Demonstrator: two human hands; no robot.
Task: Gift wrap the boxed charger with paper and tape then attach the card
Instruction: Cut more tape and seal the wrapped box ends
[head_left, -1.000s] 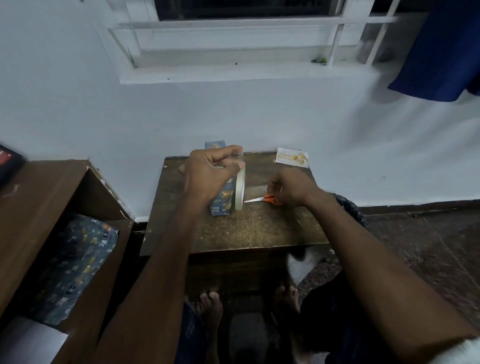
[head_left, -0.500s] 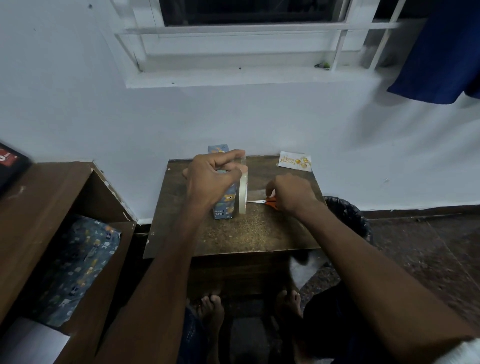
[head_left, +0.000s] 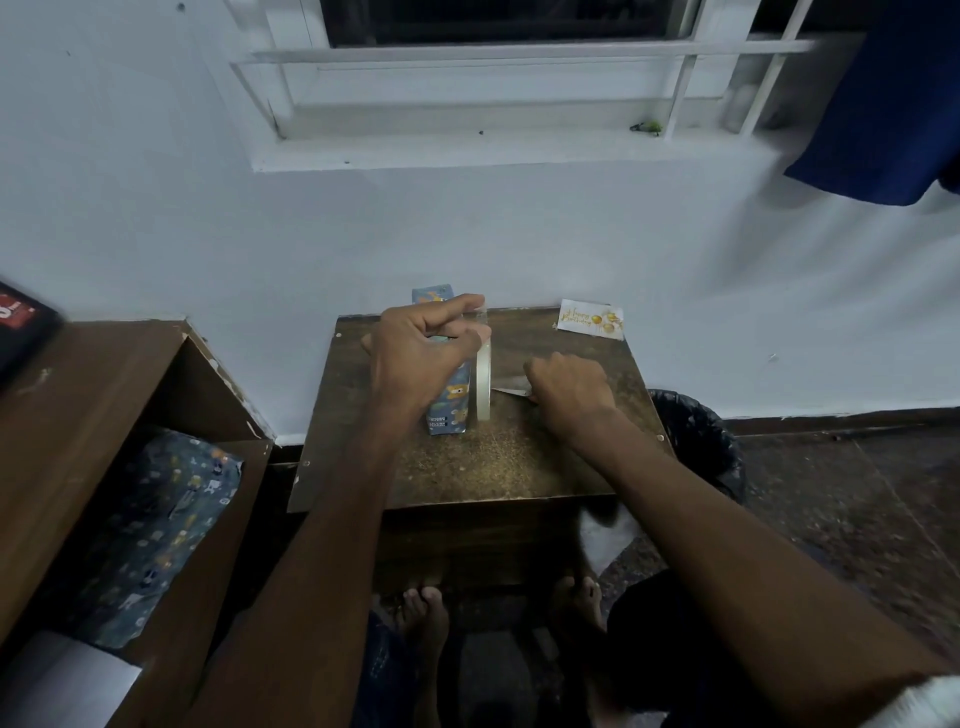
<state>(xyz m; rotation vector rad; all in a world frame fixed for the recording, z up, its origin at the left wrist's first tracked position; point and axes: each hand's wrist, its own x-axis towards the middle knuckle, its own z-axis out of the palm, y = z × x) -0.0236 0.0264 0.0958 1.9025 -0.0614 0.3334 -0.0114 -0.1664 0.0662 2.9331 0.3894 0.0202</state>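
Left hand (head_left: 415, 358): we grip the tape roll (head_left: 483, 382), upright beside the wrapped box (head_left: 449, 405).
Right hand (head_left: 569, 387): we hold scissors (head_left: 511, 391) on the table (head_left: 467, 467).
Card (head_left: 591, 319): far right corner.

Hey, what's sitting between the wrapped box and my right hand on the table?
In the head view, the tape roll stands on edge beside the wrapped box, with scissor blades pointing from the right hand toward it.

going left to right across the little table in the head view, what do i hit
wrapped box → tape roll → scissors blade → right hand → birthday card, at the far right corner. The left hand overlaps box and roll, so it is left out.
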